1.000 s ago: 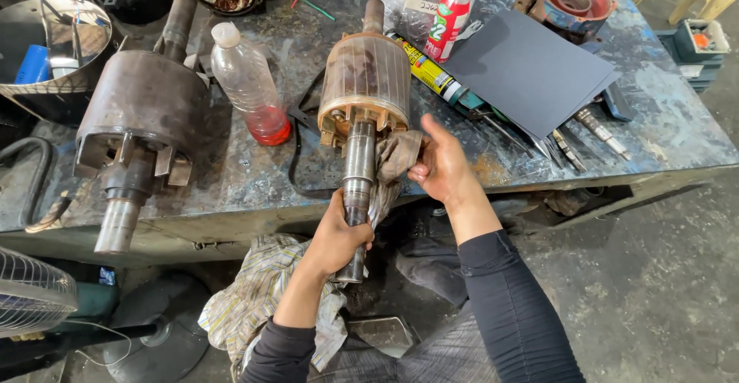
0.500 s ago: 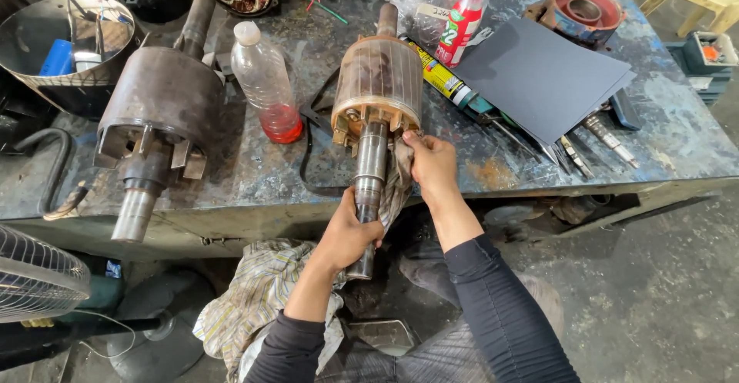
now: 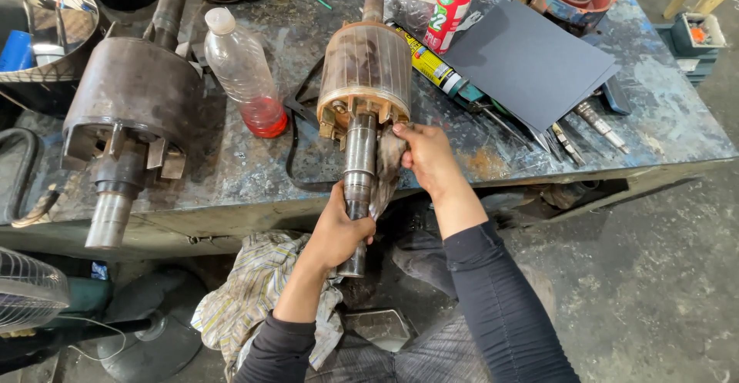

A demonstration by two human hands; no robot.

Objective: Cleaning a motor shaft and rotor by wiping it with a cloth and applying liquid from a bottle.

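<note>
A brown motor rotor [image 3: 365, 71] lies on the worn metal workbench [image 3: 493, 160], its steel shaft [image 3: 358, 156] sticking out over the front edge. My left hand [image 3: 339, 229] is wrapped around the lower part of the shaft. My right hand [image 3: 426, 154] presses a dirty grey rag [image 3: 387, 169] against the shaft's right side, just below the rotor body.
A second, darker rotor [image 3: 131, 117] lies at the left. A plastic bottle with red liquid [image 3: 245, 75], a dark sheet [image 3: 531, 60], a red-capped bottle [image 3: 450, 7], a tube and several tools lie on the bench. A striped cloth [image 3: 254, 298] hangs below; a fan [image 3: 27, 291] stands at bottom left.
My right hand has moved up the shaft with the rag toward the rotor body. My left hand keeps its grip on the shaft.
</note>
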